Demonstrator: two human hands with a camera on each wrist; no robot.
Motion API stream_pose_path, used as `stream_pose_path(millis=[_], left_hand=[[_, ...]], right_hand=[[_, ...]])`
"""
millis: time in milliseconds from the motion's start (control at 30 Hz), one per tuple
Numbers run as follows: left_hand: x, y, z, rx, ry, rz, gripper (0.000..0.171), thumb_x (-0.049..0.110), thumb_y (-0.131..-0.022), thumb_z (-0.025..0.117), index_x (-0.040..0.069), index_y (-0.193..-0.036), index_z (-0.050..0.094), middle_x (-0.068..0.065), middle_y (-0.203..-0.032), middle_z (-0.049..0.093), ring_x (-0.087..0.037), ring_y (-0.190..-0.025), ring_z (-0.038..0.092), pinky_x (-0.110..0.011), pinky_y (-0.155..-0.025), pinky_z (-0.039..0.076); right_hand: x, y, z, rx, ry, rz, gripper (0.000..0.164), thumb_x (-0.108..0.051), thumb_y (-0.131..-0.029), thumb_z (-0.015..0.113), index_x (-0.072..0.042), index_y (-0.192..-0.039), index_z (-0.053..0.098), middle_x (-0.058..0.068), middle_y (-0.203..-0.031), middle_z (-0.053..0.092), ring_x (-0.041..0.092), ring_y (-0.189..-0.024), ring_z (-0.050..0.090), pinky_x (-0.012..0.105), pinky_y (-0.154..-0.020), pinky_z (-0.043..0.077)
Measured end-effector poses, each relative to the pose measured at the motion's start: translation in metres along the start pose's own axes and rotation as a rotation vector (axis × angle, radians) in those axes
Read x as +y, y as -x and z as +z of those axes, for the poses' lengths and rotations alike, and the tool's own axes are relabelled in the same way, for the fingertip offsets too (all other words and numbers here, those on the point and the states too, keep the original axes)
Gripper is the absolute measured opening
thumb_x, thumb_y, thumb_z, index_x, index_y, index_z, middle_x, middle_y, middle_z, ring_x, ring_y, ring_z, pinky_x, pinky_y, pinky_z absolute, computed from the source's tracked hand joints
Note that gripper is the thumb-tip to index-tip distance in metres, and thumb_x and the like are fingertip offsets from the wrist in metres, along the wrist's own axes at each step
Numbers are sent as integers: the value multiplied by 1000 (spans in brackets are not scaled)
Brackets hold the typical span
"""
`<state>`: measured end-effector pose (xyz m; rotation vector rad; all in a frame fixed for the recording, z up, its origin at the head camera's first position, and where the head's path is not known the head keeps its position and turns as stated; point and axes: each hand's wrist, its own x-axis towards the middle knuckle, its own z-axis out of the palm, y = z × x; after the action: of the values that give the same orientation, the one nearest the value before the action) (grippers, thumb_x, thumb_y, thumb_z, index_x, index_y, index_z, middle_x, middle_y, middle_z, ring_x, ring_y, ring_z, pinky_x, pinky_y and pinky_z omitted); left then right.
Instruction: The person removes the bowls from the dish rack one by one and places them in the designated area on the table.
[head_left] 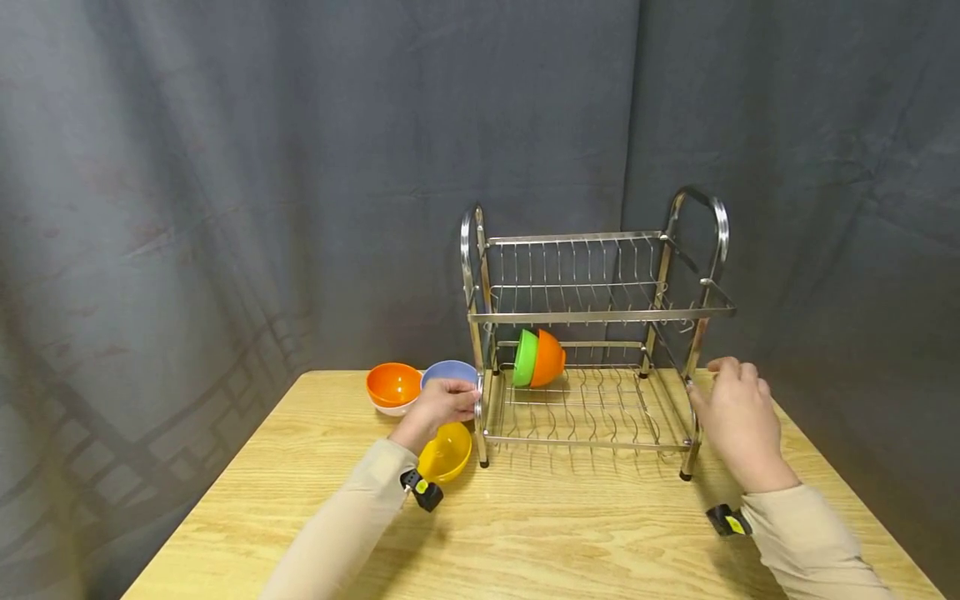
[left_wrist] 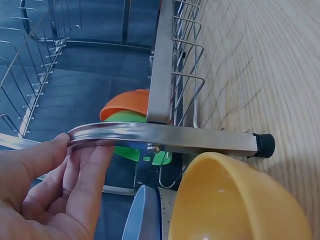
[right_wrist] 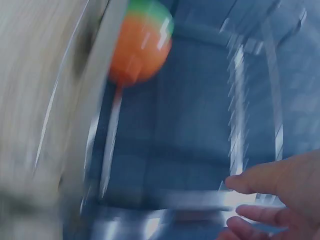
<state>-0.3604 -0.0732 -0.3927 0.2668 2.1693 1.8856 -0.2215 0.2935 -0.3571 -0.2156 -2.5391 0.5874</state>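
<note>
A two-tier metal dish rack point(head_left: 570, 317) stands on the wooden table. My left hand point(head_left: 447, 402) pinches its left front post between thumb and fingers, as the left wrist view shows close up. My right hand point(head_left: 738, 421) is beside the right front post, thumb near the metal and fingers loosely bent and apart; the right wrist view of it is blurred. On the lower tier, a green bowl point(head_left: 525, 358) and an orange bowl point(head_left: 549, 358) lean on their sides, nested together.
Left of the rack sit a yellow bowl point(head_left: 448, 454), a blue bowl point(head_left: 450, 372) partly behind my left hand, and another orange bowl point(head_left: 393, 385) inside a white bowl point(head_left: 392, 410). A grey curtain point(head_left: 375, 183) hangs behind the table point(head_left: 555, 533).
</note>
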Motion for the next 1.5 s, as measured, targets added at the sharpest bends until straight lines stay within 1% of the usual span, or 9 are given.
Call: stream_pose_path(millis=[100, 200, 333, 500, 667, 800, 1000, 1167, 1500], left_hand=[[1, 0, -2, 6, -5, 3, 25, -1, -92, 62, -15, -111, 61, -3, -75, 66, -13, -68, 64, -40, -82, 59], [3, -1, -4, 23, -22, -7, 23, 0, -91, 62, -14, -110, 63, -3, -77, 67, -13, -69, 64, -41, -83, 59], [3, 0, -5, 36, -37, -15, 22, 0, -91, 63, -13, -110, 63, -4, -78, 67, -13, -68, 64, -41, -83, 59], [1, 0, 0, 22, -19, -18, 23, -1, -91, 63, -13, -111, 63, -6, -80, 68, -15, -70, 66, -43, -84, 58], [-1, -1, 2, 0, -16, -8, 25, 1, -92, 63, -14, -112, 62, -6, -83, 67, -13, -69, 64, -39, -82, 59], [-2, -1, 0, 4, -32, 5, 25, 3, -92, 63, -13, -111, 63, -7, -85, 67, -12, -68, 63, -36, -79, 60], [-4, 2, -1, -8, -28, 4, 27, 3, -92, 63, -14, -113, 61, -12, -93, 68, -13, -70, 63, -38, -83, 59], [-5, 3, 0, 1, -31, 3, 27, 4, -92, 63, -14, -113, 62, -19, -99, 68, -14, -71, 64, -38, -82, 59], [-3, 2, 1, -2, -40, 9, 27, 4, -93, 62, -13, -114, 62, -25, -108, 66, -17, -77, 65, -41, -85, 58]], right_hand=[[-33, 0, 9, 36, 42, -151, 21, -11, -90, 63, 4, -102, 58, 20, -88, 58, 34, -70, 57, 44, -56, 46], [-62, -11, 28, -106, 35, -238, 12, -14, -92, 60, -3, -96, 61, 7, -79, 61, 17, -59, 53, 32, -48, 43], [-93, -35, 58, -258, 66, -279, 24, -22, -94, 61, 0, -102, 60, 8, -81, 63, 17, -60, 56, 31, -49, 48], [-105, -74, 84, -343, 2, -208, 38, -30, -96, 61, 7, -95, 54, 14, -76, 58, 24, -61, 56, 34, -53, 49], [-98, -101, 103, -420, -212, -55, 48, -37, -98, 53, -9, -61, 40, 1, -59, 36, 17, -53, 37, 27, -52, 35], [-95, -105, 122, -441, -308, 36, 51, -42, -95, 56, -13, -57, 37, -2, -55, 32, 13, -49, 33, 24, -49, 31], [-104, -103, 147, -376, -270, 53, 43, -38, -87, 67, -5, -66, 48, 4, -65, 42, 17, -56, 40, 26, -51, 36], [-106, -100, 152, -340, -239, 97, 51, -33, -85, 68, 12, -104, 52, 21, -94, 54, 31, -79, 54, 39, -70, 50], [-87, -98, 127, -265, -231, 120, 64, -35, -85, 67, 14, -116, 43, 30, -99, 57, 38, -83, 60, 41, -67, 52]])
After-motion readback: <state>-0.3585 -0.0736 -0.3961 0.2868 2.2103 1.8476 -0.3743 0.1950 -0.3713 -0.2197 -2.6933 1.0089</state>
